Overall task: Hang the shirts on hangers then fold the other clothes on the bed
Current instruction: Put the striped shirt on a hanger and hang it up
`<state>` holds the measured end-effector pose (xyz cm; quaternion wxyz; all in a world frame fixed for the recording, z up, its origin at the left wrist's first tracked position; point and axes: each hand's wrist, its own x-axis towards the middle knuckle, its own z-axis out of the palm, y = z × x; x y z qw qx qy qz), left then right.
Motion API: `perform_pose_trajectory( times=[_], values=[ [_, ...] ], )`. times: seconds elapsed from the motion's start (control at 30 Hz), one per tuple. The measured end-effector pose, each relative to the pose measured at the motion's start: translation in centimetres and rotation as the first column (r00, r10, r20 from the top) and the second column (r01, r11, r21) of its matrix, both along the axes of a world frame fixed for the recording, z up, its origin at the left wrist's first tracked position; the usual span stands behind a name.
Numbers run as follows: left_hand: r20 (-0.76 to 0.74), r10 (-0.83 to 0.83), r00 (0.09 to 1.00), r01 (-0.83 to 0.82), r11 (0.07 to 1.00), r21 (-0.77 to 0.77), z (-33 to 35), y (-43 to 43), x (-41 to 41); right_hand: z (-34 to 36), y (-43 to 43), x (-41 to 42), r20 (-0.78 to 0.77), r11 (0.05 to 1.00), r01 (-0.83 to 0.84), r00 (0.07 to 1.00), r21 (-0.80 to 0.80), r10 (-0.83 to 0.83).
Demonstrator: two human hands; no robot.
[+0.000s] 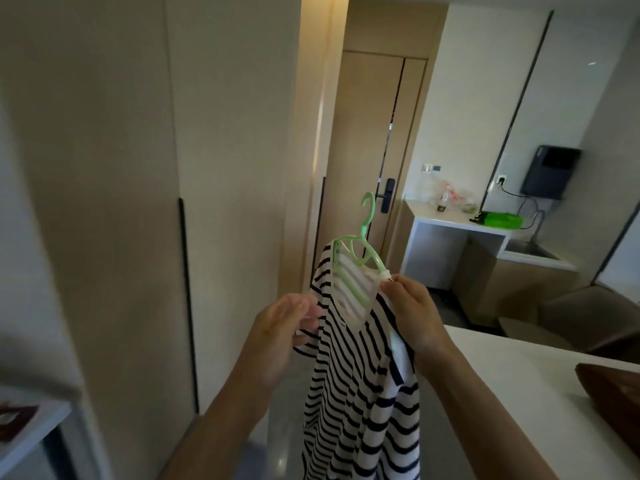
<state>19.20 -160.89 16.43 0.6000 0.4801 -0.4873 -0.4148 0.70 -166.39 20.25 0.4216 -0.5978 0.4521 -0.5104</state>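
1. My right fingers (391, 285) are clamped on the shoulder seam of the striped shirt (353, 393), right where that end of the green hanger (364, 230) comes out of the cloth.
2. My right hand (412, 317) carries both this way, lifted in front of me.
3. My left fingers (308, 308) are stretched out and loosely apart, tips against the shirt's other shoulder edge. They are blurred, and I can make out no grip there.
4. My left hand (287, 330) is level with the right one, with the shirt's neckline between them.
5. The hanger sits inside the neck of the shirt, hook pointing up and free. The shirt hangs straight down from it, resting on no surface.
6. Tall pale cupboard doors (121, 202) stand to my left.
7. The near corner of a white desk (519, 368) is just right of the shirt, with a dark brown thing (613, 393) at its right edge.
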Motion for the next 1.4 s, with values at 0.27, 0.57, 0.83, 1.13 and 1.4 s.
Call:
perform_pose_trajectory(
  times=[0.27,0.57,0.83,1.13,1.4],
  values=[
    [-0.042,-0.088,0.995,0.089,0.995,0.036,0.3,-19.2,-0.5,1.0,-19.4,-0.3,-0.038,0.998,0.024,0.999,-0.051,-0.026],
    [-0.095,0.049,0.994,-0.043,0.997,0.063,-1.9,-40.7,-3.9,-0.9,-43.1,-0.5,-0.088,0.983,-0.176,0.981,-0.049,0.171],
    [-0.078,0.253,0.964,-0.245,0.964,0.103,0.4,-58.3,-3.0,2.7,-63.8,2.7,-0.112,0.883,-0.468,0.876,0.042,0.469],
    [-0.091,0.543,0.835,-0.538,0.840,0.078,1.5,-72.7,5.3,5.8,-80.8,12.6,-0.076,0.753,-0.657,0.750,0.035,0.657],
    [-0.084,0.740,0.667,-0.742,0.670,0.014,3.3,-83.7,16.8,7.1,-92.9,27.6,-0.105,0.671,-0.741,0.667,0.003,0.737]
  ],
)
